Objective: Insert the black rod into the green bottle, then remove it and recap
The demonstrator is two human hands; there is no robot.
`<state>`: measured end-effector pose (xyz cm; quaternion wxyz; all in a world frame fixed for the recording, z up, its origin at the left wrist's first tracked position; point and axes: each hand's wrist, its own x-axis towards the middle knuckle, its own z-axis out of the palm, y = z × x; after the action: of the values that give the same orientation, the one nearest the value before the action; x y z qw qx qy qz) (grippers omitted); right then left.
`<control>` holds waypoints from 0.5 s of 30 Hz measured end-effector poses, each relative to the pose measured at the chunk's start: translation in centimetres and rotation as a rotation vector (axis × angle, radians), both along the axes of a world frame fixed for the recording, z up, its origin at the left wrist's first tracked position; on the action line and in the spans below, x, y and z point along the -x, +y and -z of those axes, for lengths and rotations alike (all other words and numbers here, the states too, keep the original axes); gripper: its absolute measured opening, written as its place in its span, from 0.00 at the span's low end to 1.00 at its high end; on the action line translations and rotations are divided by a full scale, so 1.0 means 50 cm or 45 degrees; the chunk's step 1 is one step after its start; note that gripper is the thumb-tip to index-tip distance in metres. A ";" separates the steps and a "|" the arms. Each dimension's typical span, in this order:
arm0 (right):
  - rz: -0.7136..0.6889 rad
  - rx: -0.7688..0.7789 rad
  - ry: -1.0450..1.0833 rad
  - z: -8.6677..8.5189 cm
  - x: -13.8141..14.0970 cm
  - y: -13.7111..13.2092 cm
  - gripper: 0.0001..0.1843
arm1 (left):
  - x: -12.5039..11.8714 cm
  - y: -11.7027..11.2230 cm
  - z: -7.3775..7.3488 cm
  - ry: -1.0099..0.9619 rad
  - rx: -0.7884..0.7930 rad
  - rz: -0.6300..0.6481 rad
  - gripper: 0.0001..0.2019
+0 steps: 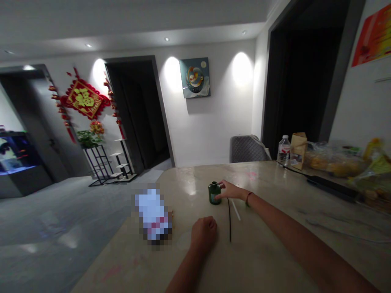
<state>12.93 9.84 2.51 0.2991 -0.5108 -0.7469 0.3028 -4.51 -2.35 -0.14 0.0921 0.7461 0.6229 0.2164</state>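
Note:
A small dark green glass bottle (214, 194) with an open neck and a pale label stands upright on the table. My right hand (231, 190) grips it from the right side, the thumb low near the label and the other fingers by the shoulder. Closer to me, my left hand (204, 232) rests on the tabletop in a loose fist, with nothing showing in it. Between my forearms lie a thin dark stick (230, 224) and a short white stick (236, 211).
A blurred-out phone-like object (154, 213) is at the table's left edge. On the right are a black elongated item (331, 187) with a cord, a water bottle (284, 149), a paper bag (298, 149) and plastic bags (336, 160). A grey chair (248, 149) stands behind the table (189, 268).

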 end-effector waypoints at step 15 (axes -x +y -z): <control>0.059 0.002 -0.742 -0.085 -0.137 -0.043 0.14 | 0.001 0.000 0.001 0.050 -0.006 0.042 0.13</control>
<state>19.80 7.66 6.77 0.0784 -0.5935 -0.7892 0.1370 -4.55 -2.35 -0.19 0.0816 0.7605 0.6118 0.2016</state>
